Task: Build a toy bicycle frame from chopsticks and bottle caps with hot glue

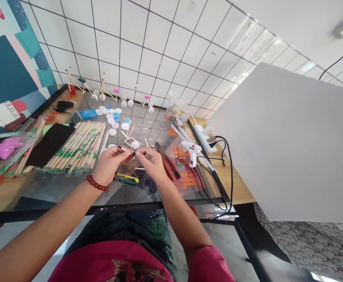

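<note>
My left hand [108, 162], with a red bead bracelet [96, 184] at its wrist, pinches a short wooden stick [124, 149] that has black ends. My right hand [151, 162] is closed at the stick's right black end, fingertips almost meeting the left ones. What lies between the right fingertips is mostly hidden. Just behind the hands are a small frame of joined sticks [127, 136] and a white round cap [135, 144]. A utility knife with a yellow handle [127, 177] lies below the hands. Red-handled pliers [167, 161] rest right of my right hand.
A white glue gun [191, 152] stands at right, its cable running to a power strip [205, 138]. Bundled chopsticks [74, 147] and a black sheet [51, 145] lie left. Several stick-built bicycle models [112, 92] line the back, behind bottle caps [112, 116].
</note>
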Available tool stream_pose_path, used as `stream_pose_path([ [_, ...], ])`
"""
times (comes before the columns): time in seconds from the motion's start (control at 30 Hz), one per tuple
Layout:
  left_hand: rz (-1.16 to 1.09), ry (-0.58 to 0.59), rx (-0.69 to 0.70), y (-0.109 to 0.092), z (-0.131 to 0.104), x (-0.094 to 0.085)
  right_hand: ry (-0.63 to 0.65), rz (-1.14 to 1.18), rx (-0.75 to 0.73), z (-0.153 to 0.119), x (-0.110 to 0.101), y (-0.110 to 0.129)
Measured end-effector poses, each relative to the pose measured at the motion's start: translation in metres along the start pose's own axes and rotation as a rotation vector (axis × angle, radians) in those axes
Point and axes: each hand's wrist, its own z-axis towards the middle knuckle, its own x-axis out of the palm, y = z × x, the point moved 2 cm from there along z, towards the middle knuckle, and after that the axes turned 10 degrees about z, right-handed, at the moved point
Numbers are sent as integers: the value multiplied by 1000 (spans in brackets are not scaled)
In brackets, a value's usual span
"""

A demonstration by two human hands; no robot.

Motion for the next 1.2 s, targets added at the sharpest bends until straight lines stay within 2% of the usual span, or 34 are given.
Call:
stream_pose_path([
  [0.27,-13,8,-12,0,0,0,24,6,-21,-1,1,1],
  [0.73,-27,-9,-41,1,0,0,33,-137,-92,0,3,3],
  [0.83,-24,-5,-50,1,0,0,-84,-228,-122,2,-11,5],
  [0.93,-29,-22,-67,1,1,-1,-183,-499,-125,-7,-40,12],
  [1.0,-45,-28,-88,1,1,-2,-174,-699,-86,-22,-60,18],
  [1.07,-63,-26,-109,2,1,-2,-136,-772,-70,-40,-75,24],
  [1.2,-74,-9,-128,5,2,-2,21,-808,-83,-72,-76,29],
])
